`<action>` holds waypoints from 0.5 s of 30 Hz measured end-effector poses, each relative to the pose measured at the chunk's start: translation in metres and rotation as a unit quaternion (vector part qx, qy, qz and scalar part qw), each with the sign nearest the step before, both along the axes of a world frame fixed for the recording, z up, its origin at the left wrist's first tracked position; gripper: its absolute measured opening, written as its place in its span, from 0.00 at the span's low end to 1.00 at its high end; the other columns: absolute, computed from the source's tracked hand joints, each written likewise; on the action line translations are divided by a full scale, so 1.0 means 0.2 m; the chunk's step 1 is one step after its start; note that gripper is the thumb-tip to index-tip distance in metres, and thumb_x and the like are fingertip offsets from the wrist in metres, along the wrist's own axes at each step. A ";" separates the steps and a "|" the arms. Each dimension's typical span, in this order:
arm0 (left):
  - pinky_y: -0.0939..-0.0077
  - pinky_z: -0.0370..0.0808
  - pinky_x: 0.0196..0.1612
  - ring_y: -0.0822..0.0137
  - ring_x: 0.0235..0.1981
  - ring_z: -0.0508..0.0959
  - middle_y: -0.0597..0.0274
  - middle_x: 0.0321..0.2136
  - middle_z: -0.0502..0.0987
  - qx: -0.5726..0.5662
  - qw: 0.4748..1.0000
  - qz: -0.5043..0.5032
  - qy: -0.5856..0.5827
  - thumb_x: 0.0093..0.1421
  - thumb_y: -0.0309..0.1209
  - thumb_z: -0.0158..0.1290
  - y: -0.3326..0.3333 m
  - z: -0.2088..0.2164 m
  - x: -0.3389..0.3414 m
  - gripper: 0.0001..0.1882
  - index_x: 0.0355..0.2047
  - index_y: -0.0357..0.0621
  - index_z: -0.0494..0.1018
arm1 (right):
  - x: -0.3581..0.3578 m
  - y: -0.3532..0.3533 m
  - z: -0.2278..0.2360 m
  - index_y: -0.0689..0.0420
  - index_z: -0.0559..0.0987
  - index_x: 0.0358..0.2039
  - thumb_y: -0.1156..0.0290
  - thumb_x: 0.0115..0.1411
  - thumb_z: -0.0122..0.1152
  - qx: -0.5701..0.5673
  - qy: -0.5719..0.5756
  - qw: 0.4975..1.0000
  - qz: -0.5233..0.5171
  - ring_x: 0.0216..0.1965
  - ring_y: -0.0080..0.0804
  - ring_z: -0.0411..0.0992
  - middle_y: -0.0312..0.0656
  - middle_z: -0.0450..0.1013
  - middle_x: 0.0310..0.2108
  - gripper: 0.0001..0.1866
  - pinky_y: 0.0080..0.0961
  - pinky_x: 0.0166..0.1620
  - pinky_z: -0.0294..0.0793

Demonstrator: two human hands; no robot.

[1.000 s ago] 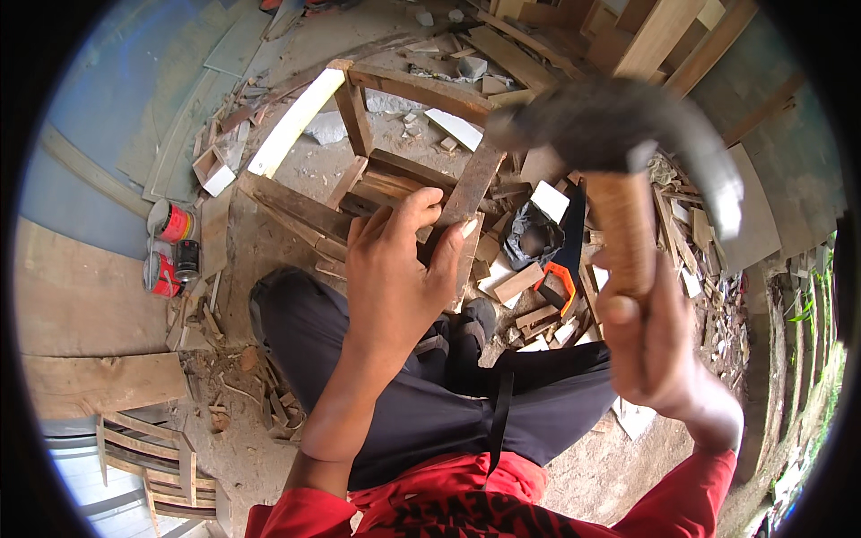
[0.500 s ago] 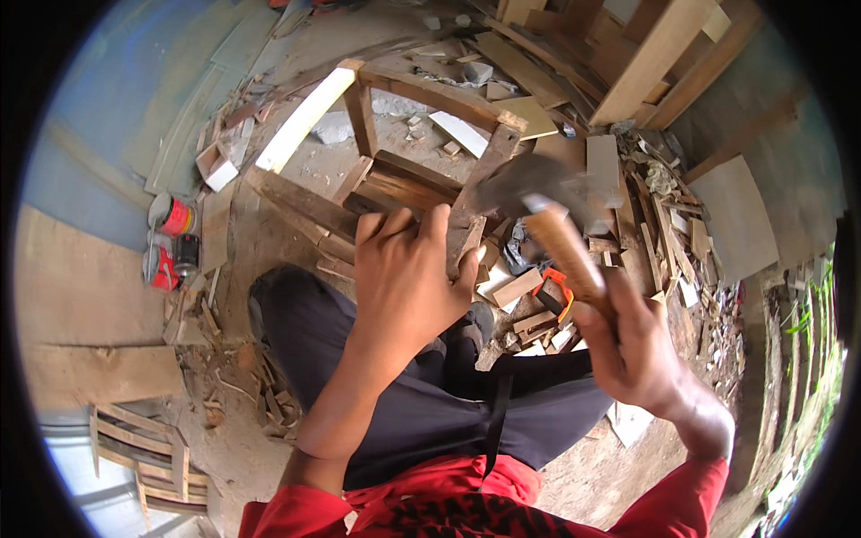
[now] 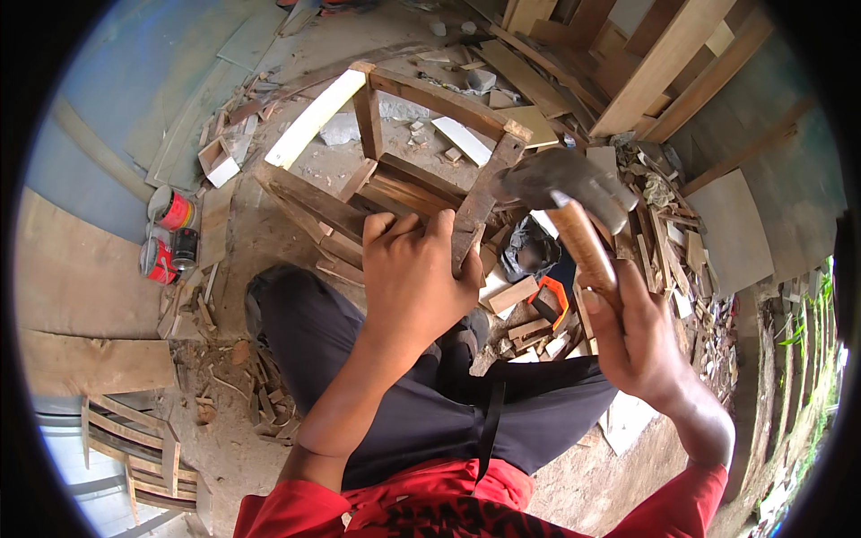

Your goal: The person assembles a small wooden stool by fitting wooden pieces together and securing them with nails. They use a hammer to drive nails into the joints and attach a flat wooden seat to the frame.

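A rough wooden frame [image 3: 437, 97] of joined bars, one with a pale white face, stands in front of my crossed legs. My left hand [image 3: 411, 282] grips its near corner, fingers curled over the near bar and thumb by the right-hand bar. In my right hand [image 3: 635, 341] is a hammer [image 3: 585, 244], held by its wooden handle. Its dark metal head [image 3: 578, 182] is beside the frame's right-hand bar and overlaps it in view; I cannot tell whether they touch. The inner side of my left fingers is hidden.
Wood offcuts [image 3: 513, 294], a black plastic bag [image 3: 527, 249] and an orange-and-black tool [image 3: 551, 301] lie right of my feet. Paint cans [image 3: 170, 208] stand at the left. Long planks [image 3: 664, 67] lean at the far right. A slatted wooden piece [image 3: 134, 439] is at lower left.
The hammer head, blurred before, now shows more sharply and has shifted a little right. My left hand keeps its hold on the frame's corner.
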State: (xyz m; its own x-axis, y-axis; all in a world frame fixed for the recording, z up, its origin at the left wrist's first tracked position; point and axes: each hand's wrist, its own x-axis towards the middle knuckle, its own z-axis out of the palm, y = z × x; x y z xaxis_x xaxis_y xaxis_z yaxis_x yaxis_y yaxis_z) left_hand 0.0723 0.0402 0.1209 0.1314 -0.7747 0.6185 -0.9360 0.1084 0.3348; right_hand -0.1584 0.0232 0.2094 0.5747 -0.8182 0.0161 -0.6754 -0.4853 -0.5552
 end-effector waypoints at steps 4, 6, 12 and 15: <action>0.64 0.67 0.45 0.56 0.28 0.79 0.50 0.20 0.79 -0.007 1.000 -0.018 -0.007 0.52 0.38 0.61 0.01 -0.01 0.01 0.19 0.37 0.35 0.77 | -0.01 -0.01 -0.05 0.62 0.65 0.46 0.71 0.67 0.57 0.006 0.000 0.999 0.042 0.25 0.62 0.76 0.56 0.73 0.19 0.13 0.48 0.23 0.71; 0.63 0.67 0.45 0.54 0.28 0.79 0.49 0.20 0.79 -0.003 0.999 -0.037 -0.009 0.55 0.40 0.60 0.02 0.00 0.01 0.21 0.39 0.34 0.78 | -0.02 -0.02 -0.05 0.62 0.65 0.45 0.73 0.67 0.57 0.009 -0.017 0.999 0.041 0.25 0.62 0.76 0.55 0.73 0.19 0.12 0.46 0.22 0.70; 0.61 0.75 0.40 0.50 0.33 0.84 0.37 0.32 0.81 0.184 0.961 -0.167 0.123 0.61 0.42 0.61 -0.01 0.16 0.15 0.25 0.45 0.26 0.77 | -0.03 -0.07 0.00 0.63 0.68 0.41 0.73 0.66 0.56 0.072 -0.107 0.991 0.027 0.19 0.46 0.73 0.48 0.69 0.18 0.09 0.35 0.23 0.66; 0.72 0.67 0.27 0.76 0.21 0.68 0.57 0.18 0.76 0.298 0.905 -0.239 0.185 0.60 0.45 0.63 -0.12 0.22 0.29 0.22 0.38 0.34 0.77 | -0.05 -0.07 -0.09 0.62 0.69 0.41 0.71 0.67 0.55 0.097 -0.154 0.981 0.065 0.20 0.32 0.70 0.41 0.68 0.18 0.08 0.31 0.25 0.66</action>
State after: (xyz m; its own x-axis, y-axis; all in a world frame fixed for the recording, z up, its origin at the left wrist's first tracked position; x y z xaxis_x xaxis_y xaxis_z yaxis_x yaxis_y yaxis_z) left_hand 0.1311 0.0154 0.1643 -0.1945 -0.9794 0.0546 -0.6415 0.1691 0.7483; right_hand -0.1694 0.0086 0.1914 0.6671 -0.7429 0.0557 -0.4010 -0.4211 -0.8136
